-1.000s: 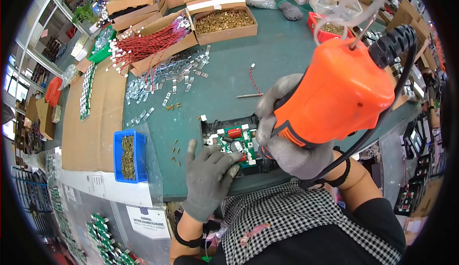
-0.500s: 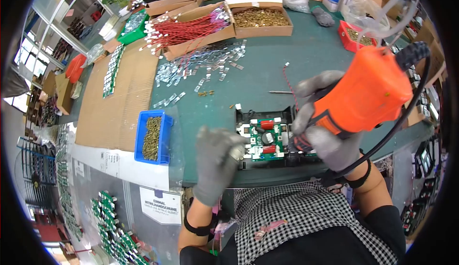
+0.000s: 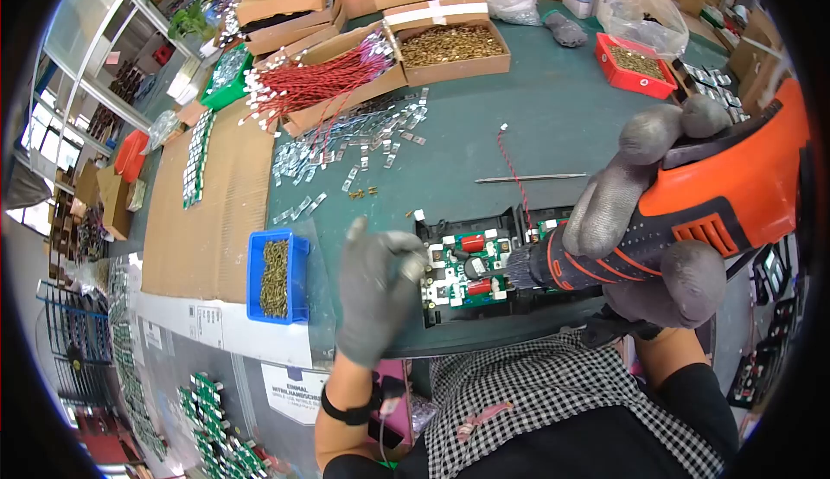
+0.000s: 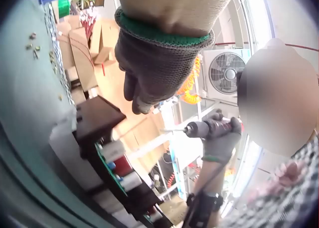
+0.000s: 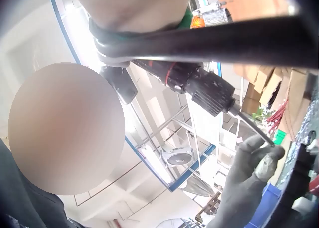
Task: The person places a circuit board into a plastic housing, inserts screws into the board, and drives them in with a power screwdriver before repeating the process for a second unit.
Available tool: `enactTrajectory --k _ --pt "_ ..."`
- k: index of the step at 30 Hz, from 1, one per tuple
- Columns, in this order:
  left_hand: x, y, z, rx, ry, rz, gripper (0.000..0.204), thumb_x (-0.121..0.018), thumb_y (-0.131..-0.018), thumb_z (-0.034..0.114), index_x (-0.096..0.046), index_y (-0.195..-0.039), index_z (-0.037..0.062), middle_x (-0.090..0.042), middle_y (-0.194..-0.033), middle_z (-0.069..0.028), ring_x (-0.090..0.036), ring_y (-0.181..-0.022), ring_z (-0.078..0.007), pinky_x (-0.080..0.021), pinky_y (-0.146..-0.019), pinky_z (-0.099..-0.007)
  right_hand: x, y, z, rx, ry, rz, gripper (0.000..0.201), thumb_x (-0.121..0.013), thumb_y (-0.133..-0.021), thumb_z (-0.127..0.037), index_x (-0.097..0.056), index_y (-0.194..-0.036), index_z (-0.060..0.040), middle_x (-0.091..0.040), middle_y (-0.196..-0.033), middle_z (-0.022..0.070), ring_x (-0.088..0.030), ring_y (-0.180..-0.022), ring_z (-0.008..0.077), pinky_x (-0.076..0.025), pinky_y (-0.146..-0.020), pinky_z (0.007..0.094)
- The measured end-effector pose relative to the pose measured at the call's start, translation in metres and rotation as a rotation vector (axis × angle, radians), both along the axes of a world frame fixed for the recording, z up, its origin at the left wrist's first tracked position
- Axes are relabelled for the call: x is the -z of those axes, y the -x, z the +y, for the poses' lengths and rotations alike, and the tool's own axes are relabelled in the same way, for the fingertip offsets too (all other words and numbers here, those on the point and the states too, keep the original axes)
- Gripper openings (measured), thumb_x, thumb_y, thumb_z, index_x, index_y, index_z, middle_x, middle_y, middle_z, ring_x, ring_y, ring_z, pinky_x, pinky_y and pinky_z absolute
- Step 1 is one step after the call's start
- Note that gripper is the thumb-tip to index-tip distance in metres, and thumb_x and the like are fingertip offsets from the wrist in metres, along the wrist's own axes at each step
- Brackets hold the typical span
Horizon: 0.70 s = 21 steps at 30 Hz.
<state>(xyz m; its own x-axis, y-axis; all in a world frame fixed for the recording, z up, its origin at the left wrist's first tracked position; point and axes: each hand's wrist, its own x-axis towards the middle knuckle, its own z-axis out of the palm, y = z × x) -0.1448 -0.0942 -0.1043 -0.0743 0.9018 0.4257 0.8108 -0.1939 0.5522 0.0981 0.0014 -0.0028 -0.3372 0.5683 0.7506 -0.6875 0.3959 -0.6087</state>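
Orange-and-black electric screwdriver (image 3: pixel 692 220) with ribbed dark chuck, in right hand (image 3: pixel 644 220)

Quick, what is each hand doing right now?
Left hand: fingertips pinch something small; what it is cannot be told.
Right hand: grips the orange electric screwdriver.

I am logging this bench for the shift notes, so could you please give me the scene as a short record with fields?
Right hand: grips an orange electric screwdriver, bit aimed toward the left hand.
Left hand: gloved, raised beside the board, fingertips near the bit; holding anything cannot be told.
Workpiece: green circuit board in a black housing.
Surface: green table.
Nearby: blue bin of screws; box of red wires.
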Motion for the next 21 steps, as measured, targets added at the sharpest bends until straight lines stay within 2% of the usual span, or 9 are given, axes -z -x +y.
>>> enactTrajectory --k 2,5,6,11,14,18,21 --pt "-0.014 -0.027 -0.004 0.136 -0.010 -0.045 0.019 -0.068 -0.084 0.013 -0.058 -0.101 0.0119 -0.067 -0.086 0.0009 -0.064 -0.079 -0.0207 -0.028 -0.112 -0.0565 0.004 -0.003 0.023 -0.158 -0.164 0.054 0.081 -0.076 -0.080 -0.014 -0.029 -0.145 -0.0032 -0.050 -0.133 0.0227 -0.071 -0.085 0.0291 -0.063 -0.062 0.0386" --pt "-0.007 -0.044 -0.002 0.186 -0.109 -0.109 0.027 -0.067 -0.084 0.008 -0.055 -0.108 0.0125 -0.069 -0.088 0.0031 -0.066 -0.080 -0.0179 -0.027 -0.113 -0.0562 0.005 -0.008 0.027 -0.261 -0.210 0.078 0.089 -0.081 -0.077 -0.014 -0.027 -0.148 -0.0056 -0.049 -0.134 0.0210 -0.071 -0.083 0.0310 -0.063 -0.059 0.0391" --pt "-0.006 -0.045 -0.002 0.194 -0.097 -0.121 0.030 -0.067 -0.084 0.008 -0.055 -0.110 0.0123 -0.070 -0.087 0.0028 -0.067 -0.085 -0.0183 -0.025 -0.113 -0.0560 0.005 -0.009 0.025 -0.256 -0.191 0.074 0.090 -0.081 -0.076 -0.014 -0.027 -0.148 -0.0064 -0.049 -0.134 0.0207 -0.071 -0.082 0.0314 -0.063 -0.059 0.0394" --pt "-0.004 -0.047 -0.001 0.195 -0.114 -0.114 0.034 -0.069 -0.083 0.008 -0.054 -0.112 0.0119 -0.071 -0.088 0.0029 -0.067 -0.086 -0.0191 -0.025 -0.114 -0.0549 0.006 -0.012 0.020 -0.223 -0.115 0.069 0.092 -0.083 -0.074 -0.015 -0.028 -0.148 -0.0087 -0.050 -0.132 0.0202 -0.071 -0.079 0.0322 -0.063 -0.059 0.0406" --pt "-0.004 -0.047 0.000 0.193 -0.101 -0.124 0.034 -0.069 -0.082 0.009 -0.054 -0.112 0.0120 -0.070 -0.087 0.0028 -0.067 -0.085 -0.0197 -0.025 -0.114 -0.0544 0.007 -0.007 0.016 -0.166 -0.110 0.067 0.090 -0.082 -0.076 -0.015 -0.027 -0.148 -0.0072 -0.051 -0.130 0.0207 -0.071 -0.078 0.0315 -0.062 -0.058 0.0398" --pt "0.000 -0.049 0.003 0.182 -0.146 -0.094 0.034 -0.070 -0.083 0.013 -0.049 -0.111 0.0114 -0.072 -0.084 0.0019 -0.068 -0.083 -0.0183 -0.027 -0.113 -0.0542 0.005 0.003 -0.003 -0.020 0.081 0.138 0.088 -0.080 -0.079 -0.016 -0.026 -0.146 -0.0036 -0.051 -0.128 0.0226 -0.071 -0.077 0.0297 -0.061 -0.056 0.0376" --pt "-0.002 -0.051 0.008 0.191 -0.179 -0.119 0.032 -0.070 -0.084 0.014 -0.052 -0.111 0.0117 -0.069 -0.086 0.0018 -0.066 -0.082 -0.0210 -0.029 -0.111 -0.0554 0.008 0.005 -0.005 0.050 0.127 0.181 0.085 -0.079 -0.080 -0.016 -0.026 -0.145 -0.0021 -0.051 -0.127 0.0231 -0.071 -0.077 0.0289 -0.062 -0.057 0.0369"
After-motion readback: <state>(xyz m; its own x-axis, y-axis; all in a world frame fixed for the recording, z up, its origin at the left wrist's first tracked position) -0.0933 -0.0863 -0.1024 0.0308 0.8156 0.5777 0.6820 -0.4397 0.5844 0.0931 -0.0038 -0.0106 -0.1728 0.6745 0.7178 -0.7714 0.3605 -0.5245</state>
